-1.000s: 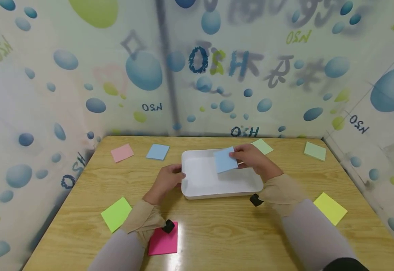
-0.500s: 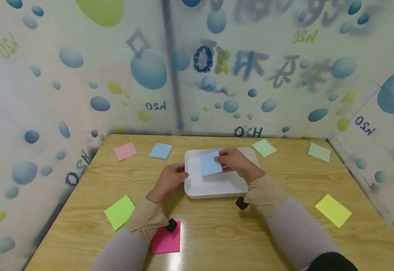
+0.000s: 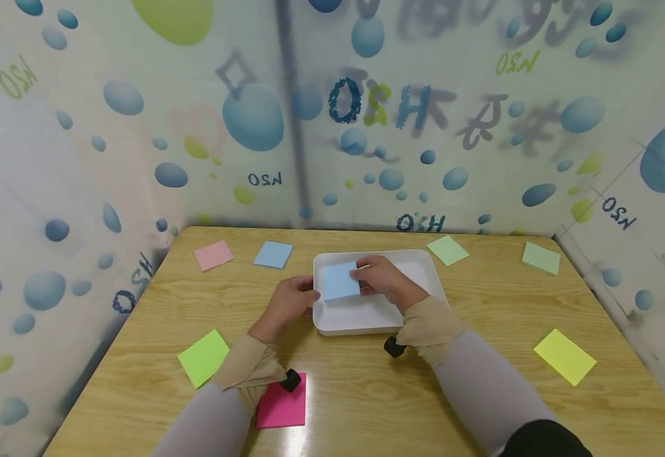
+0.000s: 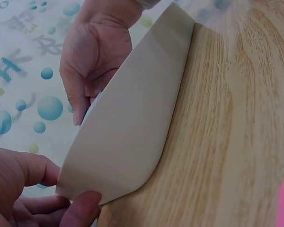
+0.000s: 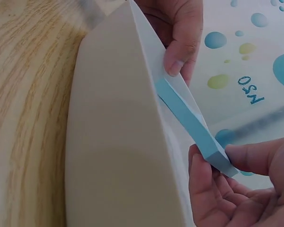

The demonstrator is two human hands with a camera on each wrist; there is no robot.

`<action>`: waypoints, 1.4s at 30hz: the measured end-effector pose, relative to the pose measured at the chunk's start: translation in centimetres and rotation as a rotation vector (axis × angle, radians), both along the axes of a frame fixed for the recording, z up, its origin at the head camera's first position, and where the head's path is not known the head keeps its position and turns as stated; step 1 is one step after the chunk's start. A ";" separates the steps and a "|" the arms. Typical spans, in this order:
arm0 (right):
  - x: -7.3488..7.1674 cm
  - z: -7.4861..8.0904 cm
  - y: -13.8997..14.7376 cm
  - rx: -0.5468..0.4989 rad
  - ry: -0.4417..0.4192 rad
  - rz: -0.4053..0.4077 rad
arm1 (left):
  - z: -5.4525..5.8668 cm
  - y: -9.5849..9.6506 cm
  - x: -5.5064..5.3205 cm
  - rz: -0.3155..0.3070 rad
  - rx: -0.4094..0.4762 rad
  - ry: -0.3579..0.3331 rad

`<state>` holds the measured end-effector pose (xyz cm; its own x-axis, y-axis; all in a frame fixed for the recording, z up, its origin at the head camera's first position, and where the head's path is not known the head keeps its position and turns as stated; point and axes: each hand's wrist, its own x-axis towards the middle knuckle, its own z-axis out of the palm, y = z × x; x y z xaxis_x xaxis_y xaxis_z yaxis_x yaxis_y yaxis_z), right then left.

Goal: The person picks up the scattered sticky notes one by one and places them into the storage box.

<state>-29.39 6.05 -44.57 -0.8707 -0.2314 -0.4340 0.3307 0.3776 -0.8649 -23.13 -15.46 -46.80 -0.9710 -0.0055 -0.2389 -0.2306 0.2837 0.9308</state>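
A white rectangular tray (image 3: 380, 316) stands on the wooden table. At its left end my left hand (image 3: 285, 306) grips the side wall, thumb at the rim; the left wrist view shows the fingers around the tray's corner. My right hand (image 3: 388, 280) pinches a light blue sticky note pad (image 3: 340, 282) by its right edge, thumb on top and fingers beneath. The pad is over the left part of the tray, and in the right wrist view its far end (image 5: 166, 92) dips below the near rim, tilted.
Around the tray lie sticky note pads: pink (image 3: 214, 255), another blue (image 3: 273, 254), pale green (image 3: 448, 250), a second pale green (image 3: 540, 258), bright green (image 3: 203, 358), magenta (image 3: 282, 402) and yellow (image 3: 564, 357). A patterned curtain (image 3: 355, 158) hangs behind the table.
My right hand has carried the blue sticky note pad leftward and lower, from the tray's middle to its left part. My left hand keeps its grip on the tray. The head view has shifted slightly.
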 end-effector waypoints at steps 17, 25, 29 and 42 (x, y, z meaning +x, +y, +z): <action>-0.3 -0.8 -1.3 -0.023 -0.011 0.006 | -0.1 0.0 0.0 0.000 -0.005 0.018; -0.5 -1.4 -1.4 0.001 0.009 0.019 | -0.1 0.0 0.0 -0.013 0.021 0.018; -0.6 -1.5 -1.3 0.043 0.050 0.035 | -0.1 -0.1 0.1 -0.010 0.022 0.015; -0.4 -1.3 -1.2 0.251 0.181 0.097 | -0.1 0.0 0.0 -0.004 -0.001 0.004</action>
